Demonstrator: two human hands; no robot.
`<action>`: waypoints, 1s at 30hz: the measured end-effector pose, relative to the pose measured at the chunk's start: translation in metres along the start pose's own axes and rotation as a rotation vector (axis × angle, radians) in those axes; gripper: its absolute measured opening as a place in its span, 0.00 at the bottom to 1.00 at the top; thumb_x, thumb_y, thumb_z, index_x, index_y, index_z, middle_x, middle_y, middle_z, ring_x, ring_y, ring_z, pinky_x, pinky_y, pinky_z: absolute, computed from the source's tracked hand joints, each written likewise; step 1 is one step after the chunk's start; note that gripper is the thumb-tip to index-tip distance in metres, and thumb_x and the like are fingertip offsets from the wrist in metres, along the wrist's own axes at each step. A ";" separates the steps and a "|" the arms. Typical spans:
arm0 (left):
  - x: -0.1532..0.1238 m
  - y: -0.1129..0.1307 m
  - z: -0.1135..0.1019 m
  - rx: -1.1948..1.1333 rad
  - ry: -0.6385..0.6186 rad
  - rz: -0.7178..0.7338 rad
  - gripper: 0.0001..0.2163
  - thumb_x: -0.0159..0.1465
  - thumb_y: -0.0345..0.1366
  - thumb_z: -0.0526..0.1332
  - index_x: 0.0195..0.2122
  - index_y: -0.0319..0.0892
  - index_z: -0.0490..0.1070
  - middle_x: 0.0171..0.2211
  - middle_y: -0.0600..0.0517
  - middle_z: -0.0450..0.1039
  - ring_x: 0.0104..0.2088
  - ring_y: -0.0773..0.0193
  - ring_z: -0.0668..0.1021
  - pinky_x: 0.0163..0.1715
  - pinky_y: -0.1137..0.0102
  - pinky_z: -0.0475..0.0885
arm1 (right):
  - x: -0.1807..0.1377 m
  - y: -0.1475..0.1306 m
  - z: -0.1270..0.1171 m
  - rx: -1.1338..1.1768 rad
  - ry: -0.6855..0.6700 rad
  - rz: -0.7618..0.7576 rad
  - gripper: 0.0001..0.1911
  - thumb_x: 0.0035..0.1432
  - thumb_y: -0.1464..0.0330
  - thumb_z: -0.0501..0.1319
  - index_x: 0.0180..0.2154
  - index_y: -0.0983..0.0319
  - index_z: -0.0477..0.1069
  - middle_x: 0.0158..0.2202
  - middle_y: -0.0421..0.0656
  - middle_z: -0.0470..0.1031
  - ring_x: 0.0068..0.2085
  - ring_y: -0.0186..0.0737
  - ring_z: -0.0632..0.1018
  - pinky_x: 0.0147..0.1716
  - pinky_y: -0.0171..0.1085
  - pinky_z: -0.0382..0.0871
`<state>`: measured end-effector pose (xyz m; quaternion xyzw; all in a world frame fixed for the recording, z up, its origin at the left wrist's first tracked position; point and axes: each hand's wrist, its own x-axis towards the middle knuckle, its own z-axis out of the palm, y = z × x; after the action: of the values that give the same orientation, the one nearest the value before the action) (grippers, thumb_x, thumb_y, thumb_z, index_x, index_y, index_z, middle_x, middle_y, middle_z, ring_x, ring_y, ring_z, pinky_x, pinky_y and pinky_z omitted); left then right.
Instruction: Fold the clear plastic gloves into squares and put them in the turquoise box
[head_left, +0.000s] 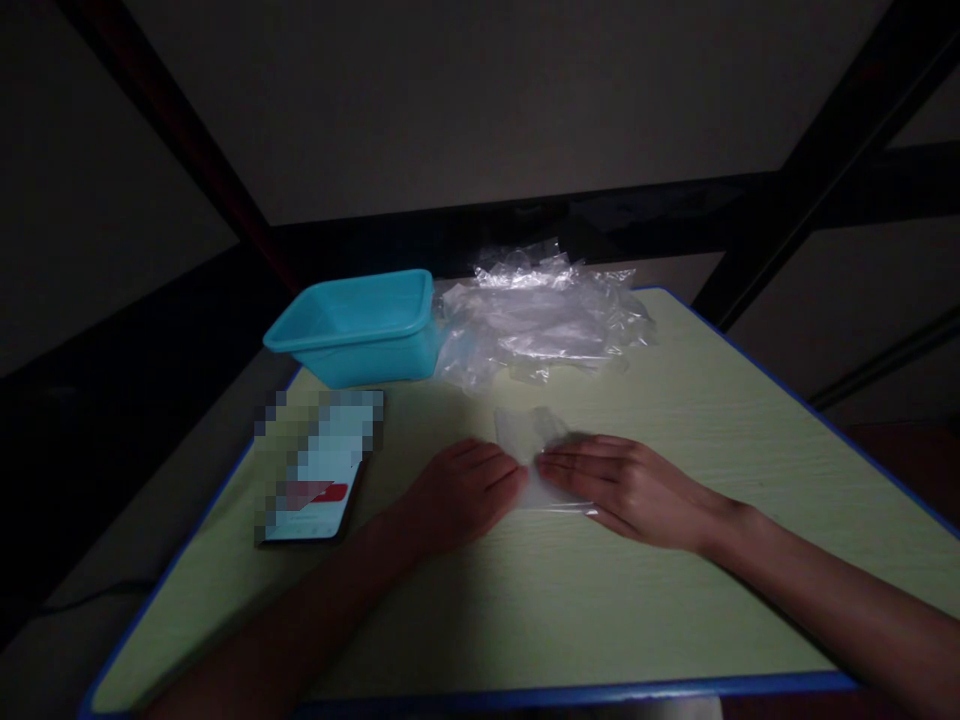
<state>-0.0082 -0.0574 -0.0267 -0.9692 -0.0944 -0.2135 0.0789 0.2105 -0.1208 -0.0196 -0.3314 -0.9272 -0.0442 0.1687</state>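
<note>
We have both hands on one small piece of clear plastic [525, 435], which lies around the middle of the desk [750, 430], well back from the blue near edge. It looks like a thin bag, though its outline is hard to read under our fingers. Our left hand [469, 490] is loosely curled, its fingertips at the left side of the plastic. Our right hand [637, 490] reaches in from the other side with the fingers together and fairly straight, covering the plastic's right part. We cannot tell whether either hand pinches the film or only presses it against the desk.

Judging by this pose, the step in hand is flattening or folding the plastic. The front side of it runs fairly straight towards the near edge, while the back corner nearer the right hand is puckered. The next move seems to call for one hand to pin the film while the other smooths or creases it, with light, even pressure, since such slick stuff likely slides and springs open.

Along the far edge sits a loose heap of clear plastic [547, 320], apart from our hands. To its left, near the far left corner, stands a blue tub [367, 355], with the heap right up against its side. A phone [322, 470] lies screen up by the left edge, in front of the tub.
</note>
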 end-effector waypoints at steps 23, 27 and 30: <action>-0.001 -0.005 -0.003 -0.075 -0.008 -0.076 0.08 0.60 0.26 0.52 0.33 0.37 0.71 0.34 0.47 0.75 0.34 0.63 0.76 0.36 0.67 0.71 | 0.000 -0.003 -0.002 -0.104 0.056 -0.031 0.18 0.63 0.74 0.45 0.41 0.71 0.72 0.39 0.50 0.78 0.39 0.44 0.77 0.37 0.42 0.74; -0.001 -0.006 -0.002 -0.122 0.059 -0.092 0.08 0.61 0.27 0.52 0.33 0.37 0.71 0.33 0.47 0.75 0.34 0.63 0.75 0.36 0.67 0.72 | -0.001 -0.002 -0.003 -0.095 0.052 -0.008 0.17 0.63 0.74 0.45 0.39 0.69 0.73 0.36 0.49 0.78 0.36 0.42 0.76 0.36 0.40 0.74; -0.001 -0.006 0.000 -0.162 0.085 -0.109 0.08 0.61 0.27 0.52 0.32 0.36 0.72 0.32 0.47 0.75 0.33 0.63 0.75 0.34 0.68 0.72 | -0.001 -0.001 -0.004 -0.083 0.054 0.017 0.18 0.63 0.73 0.45 0.36 0.67 0.73 0.34 0.48 0.78 0.34 0.43 0.76 0.34 0.41 0.73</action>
<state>-0.0101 -0.0516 -0.0260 -0.9559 -0.1258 -0.2652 -0.0076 0.2111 -0.1231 -0.0164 -0.3444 -0.9170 -0.0902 0.1798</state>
